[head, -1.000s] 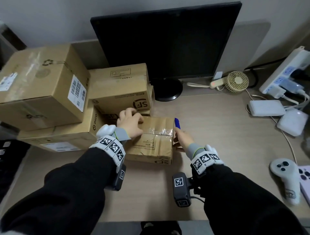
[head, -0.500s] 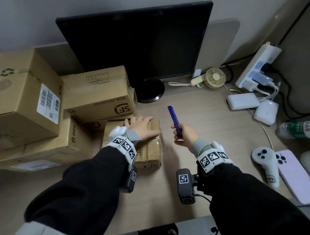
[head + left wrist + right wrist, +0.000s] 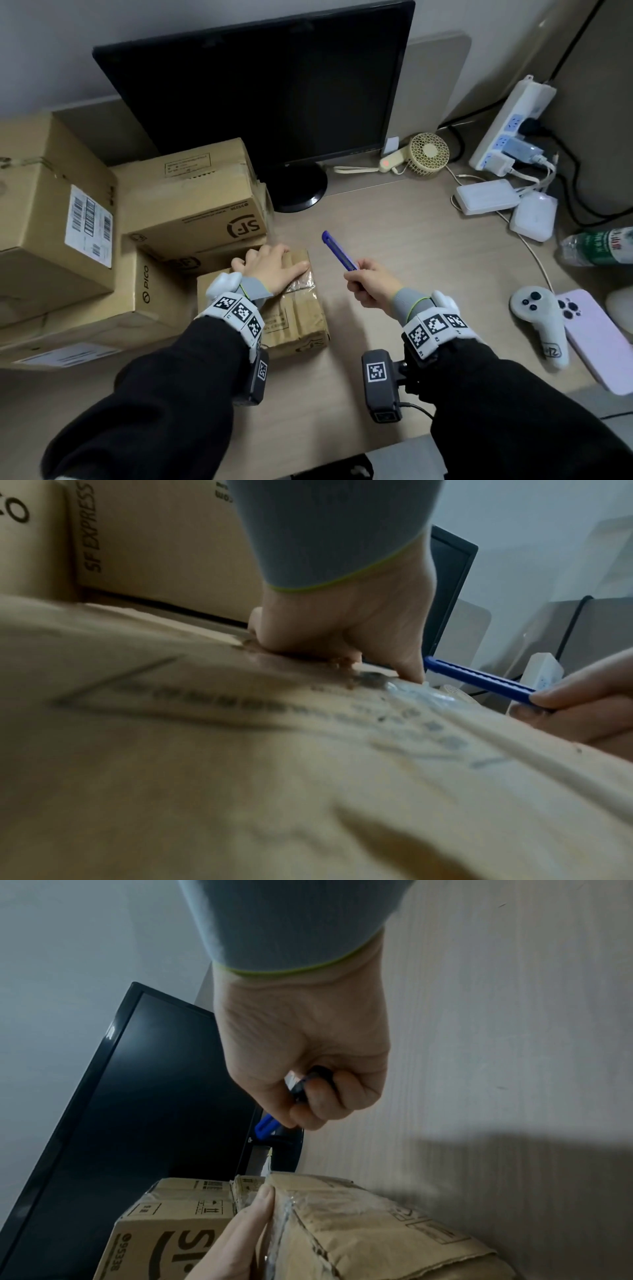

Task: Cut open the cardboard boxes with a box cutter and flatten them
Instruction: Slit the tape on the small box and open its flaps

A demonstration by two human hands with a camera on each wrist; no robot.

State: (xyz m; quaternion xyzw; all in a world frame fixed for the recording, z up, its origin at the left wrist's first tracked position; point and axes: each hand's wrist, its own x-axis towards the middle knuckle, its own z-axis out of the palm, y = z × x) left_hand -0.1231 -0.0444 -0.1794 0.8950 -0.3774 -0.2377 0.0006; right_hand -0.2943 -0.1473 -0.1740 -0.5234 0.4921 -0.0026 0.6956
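Cutter [image 3: 338, 250] still raised off box [image 3: 301, 315] | R hand [image 3: 371, 286] grips it | L hand [image 3: 272, 270] stays flat on box top, fingers straight

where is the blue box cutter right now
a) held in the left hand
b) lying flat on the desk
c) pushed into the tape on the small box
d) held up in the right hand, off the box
d: the right hand grips the box cutter in the air to the right of the small box, clear of its tape, while the left hand rests flat on top of that box.
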